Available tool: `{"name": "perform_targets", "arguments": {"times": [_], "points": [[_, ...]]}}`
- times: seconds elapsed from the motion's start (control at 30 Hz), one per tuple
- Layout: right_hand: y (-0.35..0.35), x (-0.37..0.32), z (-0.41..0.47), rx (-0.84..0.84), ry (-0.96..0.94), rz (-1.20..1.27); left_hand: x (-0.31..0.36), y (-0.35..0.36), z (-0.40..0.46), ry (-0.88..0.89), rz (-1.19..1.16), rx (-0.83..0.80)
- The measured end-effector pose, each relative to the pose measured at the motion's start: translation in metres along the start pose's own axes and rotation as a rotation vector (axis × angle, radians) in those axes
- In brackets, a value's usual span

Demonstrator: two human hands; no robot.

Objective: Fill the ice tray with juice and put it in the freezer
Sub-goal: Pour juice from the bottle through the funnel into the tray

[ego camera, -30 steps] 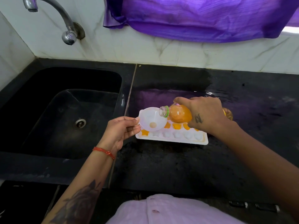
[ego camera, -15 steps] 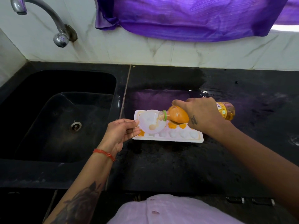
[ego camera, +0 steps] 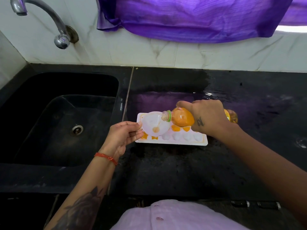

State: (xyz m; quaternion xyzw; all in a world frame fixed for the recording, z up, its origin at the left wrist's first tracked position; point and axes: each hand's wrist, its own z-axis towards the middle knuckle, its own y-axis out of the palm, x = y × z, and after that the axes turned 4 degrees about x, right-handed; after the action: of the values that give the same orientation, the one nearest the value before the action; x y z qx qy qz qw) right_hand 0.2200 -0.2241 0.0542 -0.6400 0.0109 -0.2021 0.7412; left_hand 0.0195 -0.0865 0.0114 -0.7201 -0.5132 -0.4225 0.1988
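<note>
While I look down at the counter, I see the black sink (ego camera: 63,117) on the far left with the tap (ego camera: 49,22) arched above it on the white tiled wall. Next to the right, my left hand (ego camera: 123,136) pinches the rim of a white funnel (ego camera: 155,124) between thumb and fingertips, holding it over the left end of the ice tray (ego camera: 191,143). A little orange juice sits at the funnel's bottom hole. The white tray lies flat on the black countertop (ego camera: 166,171), just right of the sink edge; I can see several moulds near the funnel filled orange, while those in the near row toward the right look empty. Over the tray, the juice bottle (ego camera: 181,119) is tipped nearly level, its open neck with the green ring reaching into the funnel's bowl. My right hand (ego camera: 207,117) is wrapped around the bottle's middle, gripping it from above, with the bottle's base sticking out past the wrist. A purple cloth (ego camera: 191,17) hangs above on the wall.
</note>
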Motion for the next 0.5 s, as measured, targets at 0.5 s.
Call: {"name": "perform_targets", "arguments": {"times": [0.5], "points": [[0.003, 0.015, -0.022, -0.006, 0.027, -0.045, -0.003, 0.025, -0.002, 0.005, 0.02, -0.069]]}}
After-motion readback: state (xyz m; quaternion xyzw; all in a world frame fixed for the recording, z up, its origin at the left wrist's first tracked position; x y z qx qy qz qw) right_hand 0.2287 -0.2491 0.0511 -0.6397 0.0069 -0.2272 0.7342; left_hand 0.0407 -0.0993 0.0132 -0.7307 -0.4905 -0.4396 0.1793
